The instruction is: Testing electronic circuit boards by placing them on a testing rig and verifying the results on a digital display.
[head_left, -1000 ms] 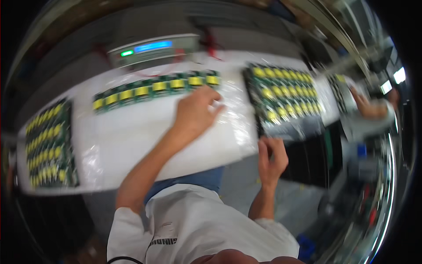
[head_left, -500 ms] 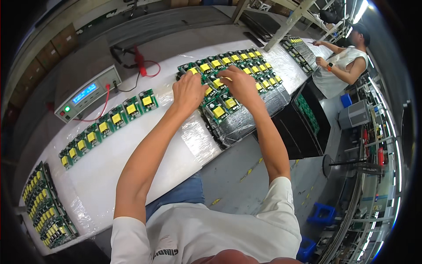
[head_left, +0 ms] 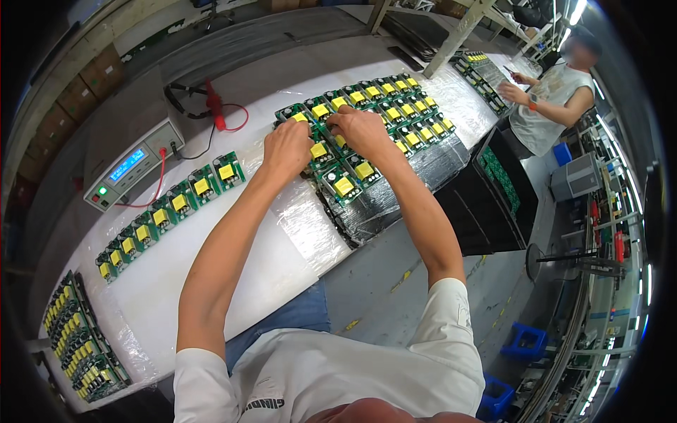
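Rows of green circuit boards with yellow transformers (head_left: 343,186) lie on a stack wrapped in black and clear film in front of me. My left hand (head_left: 288,149) is at the near-left end of these rows, its fingers bent down and closed on a circuit board (head_left: 300,118). Close beside it on the right, my right hand (head_left: 361,132) has thumb and fingers pinched on a board in the same group. The fingertips partly hide the boards they grip. Left of my hands, a slanting line of similar boards (head_left: 179,202) rests on the white tabletop (head_left: 233,254).
A bench tester (head_left: 134,166) with a lit blue display stands at the left, its red probe (head_left: 214,106) and black cable behind. More boards fill a stack (head_left: 77,338) at the lower left. A metal post (head_left: 458,39) rises behind the rows. At the far right a co-worker (head_left: 550,106) handles boards.
My right hand has shifted left over the rows, closer to my left hand, and its fingers have drawn together. The whole view has slid slightly. The co-worker's head and arms have moved.
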The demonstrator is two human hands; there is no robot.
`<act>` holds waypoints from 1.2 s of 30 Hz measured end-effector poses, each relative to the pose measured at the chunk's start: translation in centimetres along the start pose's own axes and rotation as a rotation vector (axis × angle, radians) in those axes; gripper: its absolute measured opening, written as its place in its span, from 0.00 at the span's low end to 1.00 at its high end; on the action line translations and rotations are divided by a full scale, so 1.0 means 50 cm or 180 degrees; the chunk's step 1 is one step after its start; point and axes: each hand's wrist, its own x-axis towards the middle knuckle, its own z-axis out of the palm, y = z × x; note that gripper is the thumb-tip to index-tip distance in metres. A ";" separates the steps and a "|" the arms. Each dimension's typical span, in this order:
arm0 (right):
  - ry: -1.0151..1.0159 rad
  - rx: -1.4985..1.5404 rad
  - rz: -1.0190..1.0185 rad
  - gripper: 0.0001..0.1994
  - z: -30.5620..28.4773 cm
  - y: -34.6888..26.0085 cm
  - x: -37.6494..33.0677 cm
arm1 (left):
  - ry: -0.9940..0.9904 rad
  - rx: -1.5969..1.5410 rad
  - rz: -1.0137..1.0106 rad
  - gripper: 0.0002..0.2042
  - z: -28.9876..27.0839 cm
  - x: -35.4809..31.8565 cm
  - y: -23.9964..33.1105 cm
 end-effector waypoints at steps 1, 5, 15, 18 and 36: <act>0.0035 0.0005 -0.0001 0.06 -0.001 0.002 -0.001 | 0.0014 0.0004 0.0032 0.10 -0.001 0.002 -0.001; 0.0173 0.0046 -0.0047 0.05 0.006 0.007 0.000 | 0.0089 0.0005 0.0084 0.10 0.007 0.004 0.000; 0.0778 0.0251 0.0157 0.07 -0.059 -0.066 -0.086 | 0.0383 -0.0442 0.0061 0.09 -0.018 -0.040 0.022; 0.1381 0.1537 0.0549 0.08 -0.111 -0.151 -0.167 | 0.0477 -0.0972 -0.0105 0.10 -0.048 -0.105 0.024; 0.0405 0.2570 0.0040 0.07 -0.102 -0.516 -0.139 | 0.0854 -0.0796 -0.1556 0.08 -0.335 -0.637 -0.216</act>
